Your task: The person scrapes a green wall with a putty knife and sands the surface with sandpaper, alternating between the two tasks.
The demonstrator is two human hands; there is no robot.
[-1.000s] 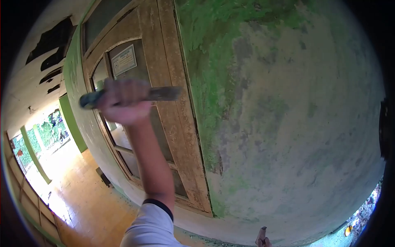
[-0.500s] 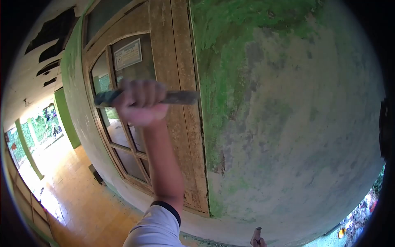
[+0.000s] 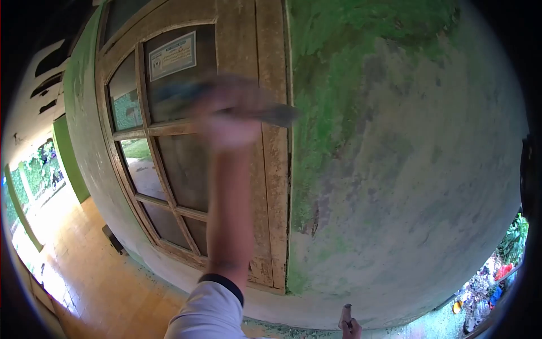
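My left hand (image 3: 234, 113), blurred by motion, is wrapped round a scraper (image 3: 279, 116) with a flat grey blade. Its dark handle sticks out to the left of the fist, over the door glass. The blade tip points right and overlaps the edge where the wooden door frame (image 3: 270, 186) meets the wall (image 3: 389, 181). Green paint is left in patches on that wall, with bare grey plaster around it. Low at the bottom edge, my right hand (image 3: 351, 329) shows only in part, fingers closed; what it holds I cannot tell.
A glazed wooden door with a paper notice (image 3: 173, 56) stands on the left. Orange floor tiles (image 3: 113, 277) run along the wall, with paint flakes at its foot. A dark object (image 3: 113, 239) sits by the wall. Rubbish and plants (image 3: 491, 294) lie at the right.
My left hand with the scraper has moved up and right, its blade now tilted down to the right. The view has shifted, bringing the wall's green edge further right.
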